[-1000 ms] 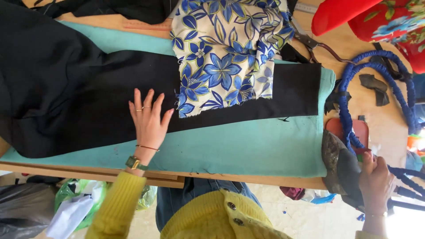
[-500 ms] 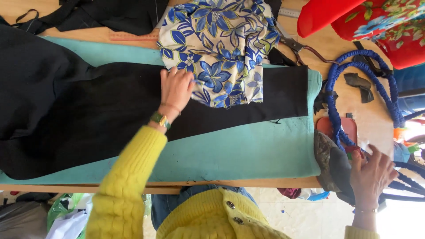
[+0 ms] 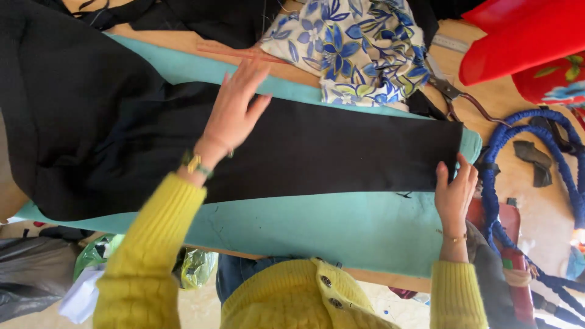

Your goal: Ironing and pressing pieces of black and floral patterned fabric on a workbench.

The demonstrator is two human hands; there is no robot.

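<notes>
A long black cloth [image 3: 329,149] lies flat on a teal cloth [image 3: 317,228] that covers the table. My left hand [image 3: 234,113] rests flat on the black cloth near its middle, fingers spread toward the far edge. My right hand [image 3: 454,192] touches the right end of the black cloth at its near corner, fingers apart on the fabric. A blue-and-white flowered cloth [image 3: 356,49] lies bunched at the far side, just beyond the black strip. A thin red ruler [image 3: 237,53] lies on the table beside my left fingertips.
Scissors [image 3: 454,97] lie right of the flowered cloth. A blue cord-wrapped bag handle [image 3: 518,183] loops at the right. Red fabric [image 3: 524,36] fills the top right corner. More black cloth [image 3: 61,109] is piled at the left. Plastic bags [image 3: 91,262] sit under the table edge.
My left hand slid from the near side across the black cloth to the far edge. My right hand came up from the bag to the cloth's right end. The flowered cloth now lies farther back.
</notes>
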